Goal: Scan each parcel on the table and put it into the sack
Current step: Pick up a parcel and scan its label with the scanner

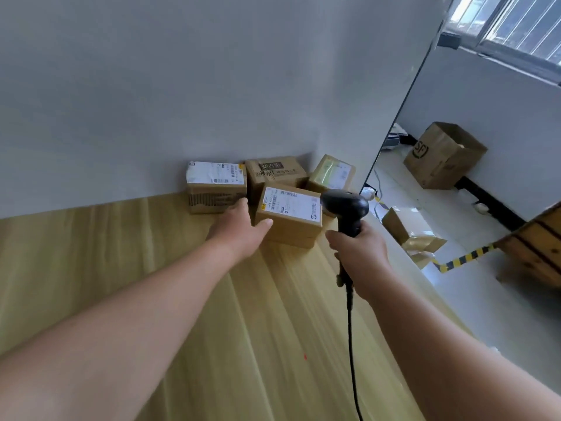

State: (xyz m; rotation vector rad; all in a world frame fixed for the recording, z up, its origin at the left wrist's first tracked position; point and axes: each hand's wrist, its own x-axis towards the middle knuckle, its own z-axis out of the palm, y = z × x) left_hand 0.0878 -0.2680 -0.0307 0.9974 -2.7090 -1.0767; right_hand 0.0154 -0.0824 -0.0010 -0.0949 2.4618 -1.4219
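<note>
A person's left hand [239, 221], fingers spread, reaches the front parcel [290, 214] on the counter [151, 268], thumb against its near side, apparently to steady it label-up. The right hand [358, 250] clamps a corded scanner [346, 205] just right of that parcel. Three more parcels [217, 186] wait behind it.

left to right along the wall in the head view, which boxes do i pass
cardboard parcel with a big white label → brown cardboard parcel with dark print → cardboard parcel wrapped in glossy tape → open brown cardboard box on the floor
</note>
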